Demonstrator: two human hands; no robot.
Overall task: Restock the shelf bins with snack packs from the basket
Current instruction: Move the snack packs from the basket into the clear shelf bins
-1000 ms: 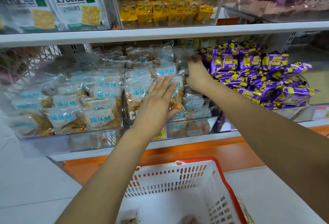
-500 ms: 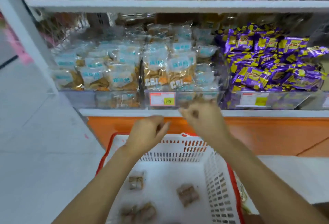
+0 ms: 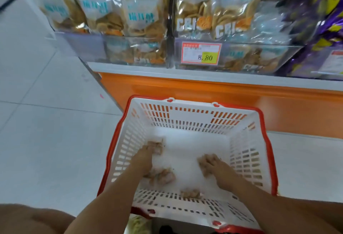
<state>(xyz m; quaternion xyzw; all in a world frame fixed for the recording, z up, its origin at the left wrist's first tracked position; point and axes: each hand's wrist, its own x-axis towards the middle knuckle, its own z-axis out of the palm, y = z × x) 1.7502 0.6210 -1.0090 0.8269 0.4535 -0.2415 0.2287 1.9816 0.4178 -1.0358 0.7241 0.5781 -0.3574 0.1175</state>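
The white basket with a red rim stands on the floor below the shelf. Small brownish snack packs lie on its bottom, all blurred. My left hand is down inside on the left, its fingers curled over one snack pack. On the right, my right hand has its fingers curled over another snack pack. A third pack lies beside my left forearm, and one more pack lies by the near wall. Above, clear shelf bins hold bags of crisps.
A price tag reading 8.80 is fixed to the middle bin's front. Purple wrapped packs fill the bin at right. An orange base panel runs under the shelf. Pale floor tiles lie to the left.
Both hands left the shelf bin, came down past the basket rim and now reach the packs on the basket's bottom. The view has tilted down and closer.
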